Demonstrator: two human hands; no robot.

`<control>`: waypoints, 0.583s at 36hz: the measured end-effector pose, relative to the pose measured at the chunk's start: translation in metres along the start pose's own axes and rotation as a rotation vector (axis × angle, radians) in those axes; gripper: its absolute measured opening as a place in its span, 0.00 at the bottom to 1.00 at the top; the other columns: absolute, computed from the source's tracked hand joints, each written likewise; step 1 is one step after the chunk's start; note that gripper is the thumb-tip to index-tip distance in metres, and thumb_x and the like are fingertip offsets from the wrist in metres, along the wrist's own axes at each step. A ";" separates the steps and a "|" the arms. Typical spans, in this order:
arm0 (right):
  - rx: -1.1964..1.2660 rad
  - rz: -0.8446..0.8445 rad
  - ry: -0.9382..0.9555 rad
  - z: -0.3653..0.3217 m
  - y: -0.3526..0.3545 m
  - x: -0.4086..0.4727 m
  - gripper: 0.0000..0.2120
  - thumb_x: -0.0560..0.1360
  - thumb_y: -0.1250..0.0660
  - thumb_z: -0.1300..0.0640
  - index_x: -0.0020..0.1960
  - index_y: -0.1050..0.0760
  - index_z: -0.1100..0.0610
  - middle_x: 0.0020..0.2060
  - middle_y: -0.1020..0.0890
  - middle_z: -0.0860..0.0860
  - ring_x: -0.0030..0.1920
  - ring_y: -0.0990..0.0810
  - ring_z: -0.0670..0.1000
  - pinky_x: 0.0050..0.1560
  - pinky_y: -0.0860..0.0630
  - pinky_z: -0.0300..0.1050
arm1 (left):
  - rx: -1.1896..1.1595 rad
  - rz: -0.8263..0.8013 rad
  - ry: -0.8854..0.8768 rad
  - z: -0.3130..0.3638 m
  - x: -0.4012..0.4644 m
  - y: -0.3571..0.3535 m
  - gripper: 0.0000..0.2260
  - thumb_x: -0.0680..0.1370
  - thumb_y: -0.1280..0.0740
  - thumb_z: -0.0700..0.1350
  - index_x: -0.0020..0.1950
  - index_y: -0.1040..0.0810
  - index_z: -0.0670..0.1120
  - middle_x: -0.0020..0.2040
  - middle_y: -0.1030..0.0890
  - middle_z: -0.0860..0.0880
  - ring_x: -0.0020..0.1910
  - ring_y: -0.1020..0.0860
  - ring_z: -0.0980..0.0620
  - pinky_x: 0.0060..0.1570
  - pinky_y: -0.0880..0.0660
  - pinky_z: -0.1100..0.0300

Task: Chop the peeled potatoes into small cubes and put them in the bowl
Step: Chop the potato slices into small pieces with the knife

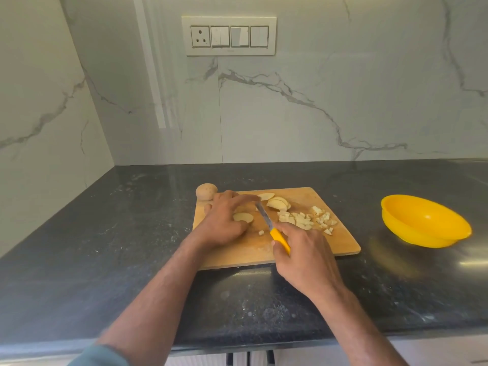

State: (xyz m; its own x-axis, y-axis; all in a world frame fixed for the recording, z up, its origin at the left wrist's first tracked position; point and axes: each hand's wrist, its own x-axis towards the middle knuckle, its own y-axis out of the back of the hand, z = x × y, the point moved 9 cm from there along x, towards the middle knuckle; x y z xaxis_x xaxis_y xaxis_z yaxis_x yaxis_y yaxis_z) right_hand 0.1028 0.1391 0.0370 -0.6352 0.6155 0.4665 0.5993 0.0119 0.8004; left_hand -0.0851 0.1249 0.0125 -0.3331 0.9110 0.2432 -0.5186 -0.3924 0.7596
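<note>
Pale potato slices (pixel 277 203) lie on the wooden cutting board (pixel 340 233) just beyond the knife (pixel 272 228), small cubes (pixel 306 220) heaped beside the right hand (pixel 306 260), which grips the yellow handle. Left hand (pixel 224 223) presses one slice (pixel 243 217) with loosely bent fingers. Yellow bowl (pixel 425 223) sits well right on the table (pixel 105 260).

Cutting board (pixel 303 244): pale wood, matt, scuffed by use.
Knife (pixel 272 228): dull metal blade, smooth yellow plastic handle.
Bowl (pixel 422 225): yellow plastic, glossy.
Counter (pixel 132 247): dark speckled stone, polished, reflections are seen.
Wall (pixel 290 114): white veined marble-look tiles, glossy.
Switch plate (pixel 229 36): cream plastic, smooth.
</note>
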 end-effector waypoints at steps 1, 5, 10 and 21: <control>-0.003 0.001 0.001 -0.001 0.000 -0.001 0.20 0.77 0.33 0.49 0.68 0.23 0.51 0.42 0.15 0.48 0.38 0.20 0.49 0.40 0.20 0.47 | 0.017 -0.018 -0.016 0.004 -0.001 -0.002 0.26 0.72 0.34 0.47 0.68 0.27 0.67 0.63 0.31 0.54 0.68 0.37 0.51 0.72 0.41 0.39; -0.004 0.028 -0.011 0.000 0.003 -0.003 0.20 0.76 0.32 0.50 0.67 0.22 0.51 0.47 0.14 0.47 0.43 0.18 0.50 0.46 0.18 0.48 | 0.027 0.016 0.006 0.007 -0.001 0.000 0.21 0.79 0.34 0.44 0.69 0.27 0.63 0.65 0.30 0.53 0.70 0.37 0.50 0.73 0.43 0.38; 0.024 0.014 0.007 -0.003 0.008 -0.005 0.20 0.76 0.32 0.52 0.68 0.23 0.50 0.50 0.14 0.45 0.47 0.18 0.48 0.50 0.19 0.43 | 0.009 0.124 0.092 -0.011 0.000 0.015 0.19 0.72 0.29 0.56 0.63 0.22 0.56 0.52 0.23 0.56 0.55 0.25 0.53 0.63 0.26 0.41; -0.083 0.029 -0.024 -0.001 0.010 -0.006 0.19 0.76 0.33 0.52 0.66 0.21 0.48 0.46 0.14 0.46 0.42 0.17 0.48 0.43 0.22 0.41 | 0.055 0.068 0.141 -0.018 0.002 0.011 0.15 0.68 0.29 0.58 0.50 0.17 0.52 0.47 0.20 0.58 0.49 0.23 0.57 0.57 0.22 0.45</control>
State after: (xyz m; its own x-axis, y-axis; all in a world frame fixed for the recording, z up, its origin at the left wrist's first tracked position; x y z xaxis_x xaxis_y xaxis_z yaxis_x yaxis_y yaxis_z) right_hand 0.1121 0.1344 0.0422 -0.6054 0.6336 0.4817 0.5743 -0.0713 0.8155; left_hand -0.1054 0.1201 0.0107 -0.4751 0.8541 0.2115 -0.4484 -0.4418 0.7770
